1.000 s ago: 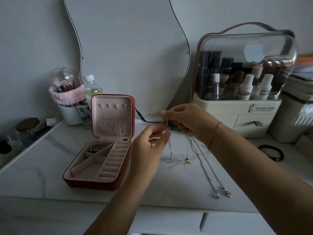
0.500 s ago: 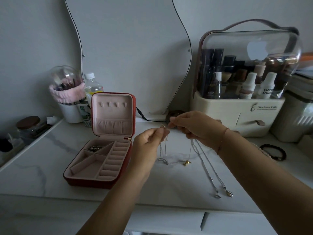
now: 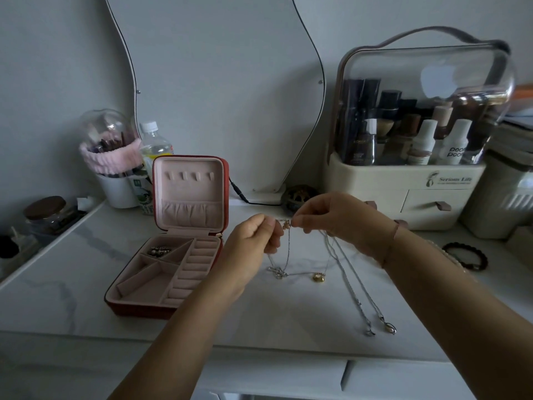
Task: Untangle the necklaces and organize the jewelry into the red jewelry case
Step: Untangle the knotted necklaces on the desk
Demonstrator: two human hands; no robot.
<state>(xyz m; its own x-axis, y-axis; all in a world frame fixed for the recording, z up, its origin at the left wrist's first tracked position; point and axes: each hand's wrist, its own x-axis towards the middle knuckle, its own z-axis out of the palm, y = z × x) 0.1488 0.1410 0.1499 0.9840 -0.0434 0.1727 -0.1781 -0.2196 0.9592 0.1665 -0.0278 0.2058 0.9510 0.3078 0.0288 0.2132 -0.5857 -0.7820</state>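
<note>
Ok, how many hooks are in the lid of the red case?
4 hooks, in one row near the top of the open lid, above its pocket, evenly spaced from left to right. None seems hidden.

One red jewelry case (image 3: pixel 135 309). Four hooks (image 3: pixel 190 176) in its lid, one dark metal piece (image 3: pixel 159 251) in its back compartment. Right of the case: two hands, left hand (image 3: pixel 253 246) and right hand (image 3: pixel 337 220). Necklaces (image 3: pixel 288 249) tangled, number unclear. Two pendants: one gold pendant (image 3: pixel 318 277), one silver pendant (image 3: pixel 279 273). Two clasp ends (image 3: pixel 370 332). Far right of the case: one black bracelet (image 3: pixel 465 255).
</note>
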